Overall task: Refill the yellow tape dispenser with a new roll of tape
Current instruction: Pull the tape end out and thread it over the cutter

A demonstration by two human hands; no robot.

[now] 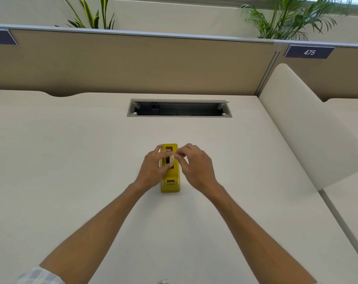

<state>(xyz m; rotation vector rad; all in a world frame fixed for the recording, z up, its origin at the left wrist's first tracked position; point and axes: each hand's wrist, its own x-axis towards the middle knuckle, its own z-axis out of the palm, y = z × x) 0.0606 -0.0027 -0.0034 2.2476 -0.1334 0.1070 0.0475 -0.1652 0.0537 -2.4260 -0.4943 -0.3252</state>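
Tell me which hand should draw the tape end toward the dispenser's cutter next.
Right, probably. The right hand pinches at the tape roll edge, while the left hand grips the roll over the yellow dispenser, steadying it.

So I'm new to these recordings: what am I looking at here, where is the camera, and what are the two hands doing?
There is no machine here. One camera worn on the person's head looks forward and down, so both bare arms reach in from the bottom. On the pale desk stands a yellow tape dispenser. The left hand holds a whitish roll of tape over the dispenser's open top, while the right hand pinches at the roll's edge. Behind lie an open cable slot, a beige partition and a label reading 475.
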